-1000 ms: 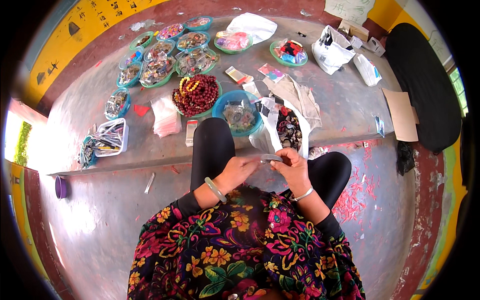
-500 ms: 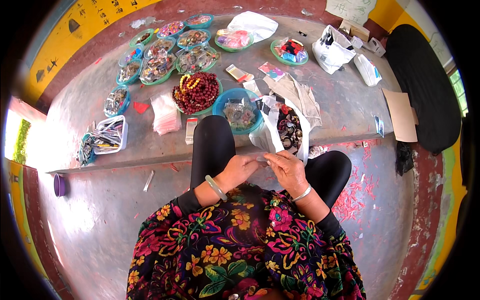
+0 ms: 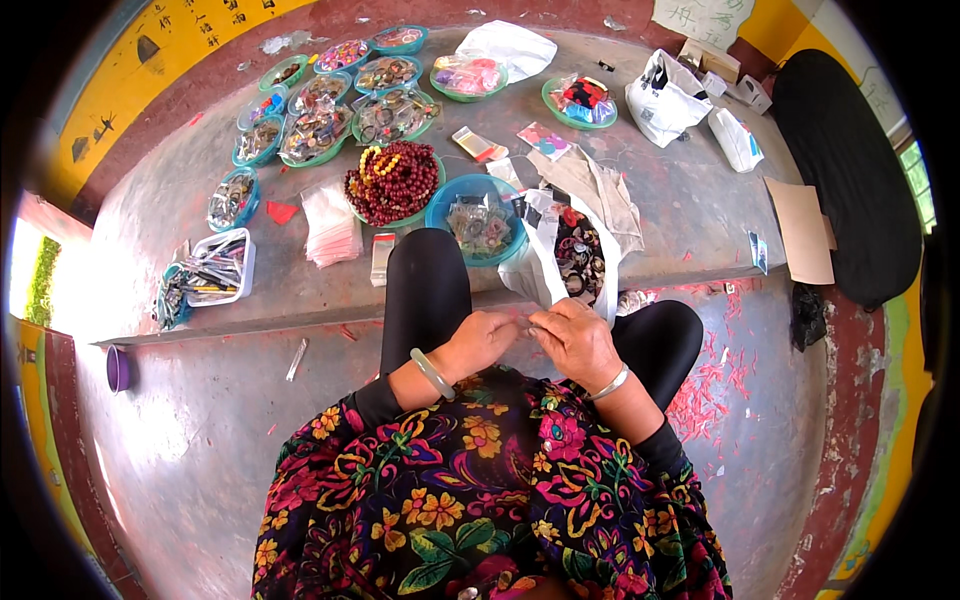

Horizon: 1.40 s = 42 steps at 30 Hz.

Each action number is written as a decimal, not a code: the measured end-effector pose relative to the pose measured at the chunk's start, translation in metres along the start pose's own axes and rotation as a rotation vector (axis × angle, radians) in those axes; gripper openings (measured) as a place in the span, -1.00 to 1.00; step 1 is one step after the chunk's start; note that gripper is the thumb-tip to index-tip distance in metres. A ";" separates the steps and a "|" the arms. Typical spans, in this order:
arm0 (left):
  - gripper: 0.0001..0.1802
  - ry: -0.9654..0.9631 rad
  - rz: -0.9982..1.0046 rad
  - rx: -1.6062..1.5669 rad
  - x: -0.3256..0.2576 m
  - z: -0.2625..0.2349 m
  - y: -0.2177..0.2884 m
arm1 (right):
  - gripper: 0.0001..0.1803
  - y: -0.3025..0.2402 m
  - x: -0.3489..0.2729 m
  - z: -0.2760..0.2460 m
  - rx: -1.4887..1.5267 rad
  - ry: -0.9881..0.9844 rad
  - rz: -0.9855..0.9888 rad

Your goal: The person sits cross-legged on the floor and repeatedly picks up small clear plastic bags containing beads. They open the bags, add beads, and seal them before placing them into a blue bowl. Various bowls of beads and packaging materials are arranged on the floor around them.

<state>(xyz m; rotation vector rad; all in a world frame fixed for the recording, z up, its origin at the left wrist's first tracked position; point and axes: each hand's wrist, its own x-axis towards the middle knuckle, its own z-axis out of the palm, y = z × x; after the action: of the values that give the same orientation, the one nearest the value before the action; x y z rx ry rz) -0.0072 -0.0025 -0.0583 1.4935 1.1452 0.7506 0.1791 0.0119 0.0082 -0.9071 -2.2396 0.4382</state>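
Above my lap, my left hand (image 3: 483,338) and my right hand (image 3: 575,340) nearly meet, fingers pinched together. Between the fingertips is something small and pale, too little to name. Just beyond my right hand a white plastic bag (image 3: 540,250) lies open on the ledge, with dark and red small items (image 3: 580,255) inside. Beside it is a blue basin (image 3: 433,222) holding small clear packets (image 3: 482,222). To its left, dark red and yellow bead strings (image 3: 395,187) fill a green bowl. A stack of clear and pink plastic sleeves (image 3: 331,226) lies nearby.
Several bowls of packaged trinkets (image 3: 317,133) stand at the far left. A white tray of pens or similar sticks (image 3: 220,268) sits near the ledge's front edge. White bags (image 3: 668,100) and a cardboard sheet (image 3: 800,232) are at the right. Red scraps (image 3: 705,395) litter the lower floor.
My right hand has shifted very slightly, its fingers curling closer over the pinch. The pale bit between my fingertips shows less now. My left hand has barely moved.
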 end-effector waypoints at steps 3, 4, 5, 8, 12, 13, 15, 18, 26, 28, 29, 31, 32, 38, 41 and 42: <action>-0.74 0.019 0.111 0.059 -0.001 0.000 0.006 | -0.82 0.002 -0.003 0.007 0.090 0.040 0.068; -0.74 0.023 0.118 0.061 -0.001 0.000 0.006 | -0.83 0.003 -0.004 0.008 0.101 0.038 0.064; -0.74 0.028 0.125 0.063 -0.001 0.001 0.007 | -0.83 0.004 -0.005 0.009 0.112 0.037 0.060; -0.74 0.030 0.124 0.049 -0.002 0.001 0.009 | -0.84 0.007 -0.006 0.009 0.097 0.022 0.042; -0.75 0.034 0.103 0.067 -0.002 0.004 0.001 | -0.89 0.008 -0.004 0.003 0.003 -0.031 0.012; -0.75 0.028 0.094 0.084 -0.003 0.003 0.003 | -0.91 0.006 -0.003 0.002 -0.014 -0.050 0.011; -0.75 0.017 0.075 0.119 -0.003 0.002 0.008 | -0.95 0.004 -0.001 0.000 -0.048 -0.088 0.010; -0.75 0.073 0.186 0.133 -0.005 0.005 0.011 | -0.96 0.003 0.000 -0.001 -0.054 -0.120 0.015; -0.79 0.085 0.269 0.239 -0.005 0.005 0.014 | -0.93 0.001 0.003 -0.002 -0.070 -0.129 0.064; -0.80 0.083 0.269 0.241 -0.005 0.005 0.014 | -0.91 0.002 0.003 -0.003 -0.075 -0.164 0.067; -0.79 0.086 0.272 0.240 -0.005 0.007 0.011 | -0.91 0.002 0.003 -0.003 -0.079 -0.189 0.062; -0.79 0.069 0.252 0.238 -0.005 0.008 0.010 | -0.90 0.003 0.003 -0.003 -0.105 -0.230 0.048; -0.79 0.049 0.230 0.237 -0.006 0.008 0.013 | -0.91 0.004 0.002 -0.002 -0.127 -0.246 0.038; -0.76 -0.046 0.147 0.299 -0.005 0.009 0.002 | -0.93 0.008 -0.001 0.007 -0.182 -0.342 0.046; -0.73 0.013 0.158 0.198 -0.001 0.008 -0.009 | -0.88 -0.001 0.006 0.001 0.012 -0.269 0.230; -0.72 0.047 0.181 0.142 0.000 0.008 -0.014 | -0.86 -0.004 0.008 -0.002 0.101 -0.240 0.308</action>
<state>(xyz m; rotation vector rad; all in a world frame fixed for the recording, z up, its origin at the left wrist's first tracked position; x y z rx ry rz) -0.0037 -0.0056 -0.0737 1.7233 1.1282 0.8452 0.1742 0.0152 0.0155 -1.2051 -2.2690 0.8314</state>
